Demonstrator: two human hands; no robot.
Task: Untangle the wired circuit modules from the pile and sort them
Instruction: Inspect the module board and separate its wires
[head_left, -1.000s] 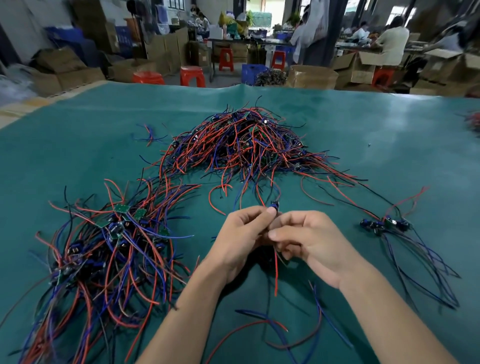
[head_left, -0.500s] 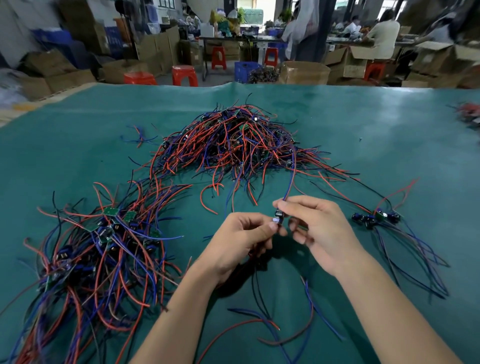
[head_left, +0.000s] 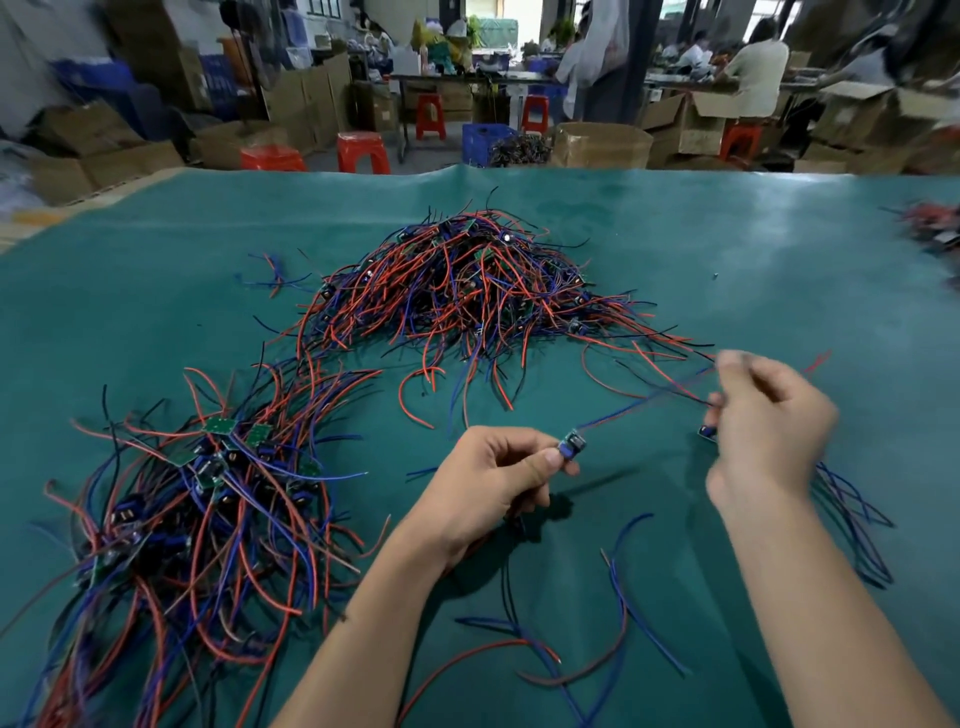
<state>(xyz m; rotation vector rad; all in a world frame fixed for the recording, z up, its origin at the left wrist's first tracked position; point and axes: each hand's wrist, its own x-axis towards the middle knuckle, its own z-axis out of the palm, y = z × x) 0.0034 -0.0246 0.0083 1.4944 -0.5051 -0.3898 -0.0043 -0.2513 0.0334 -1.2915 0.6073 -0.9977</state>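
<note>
Risk: the blue wire (head_left: 639, 405) runs taut from the module (head_left: 571, 446) toward the pile (head_left: 467, 291) on the table (head_left: 727, 249) — a hard pull may strain its solder joint or drag neighbouring modules. The left hand (head_left: 488, 483) pinches the module; the right hand (head_left: 769, 421), blurred, has fingers (head_left: 727, 364) curled on the wires.

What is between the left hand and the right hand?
In the head view, a blue wire runs from the small module pinched by the left hand toward the blurred right hand, above bare green mat.
</note>
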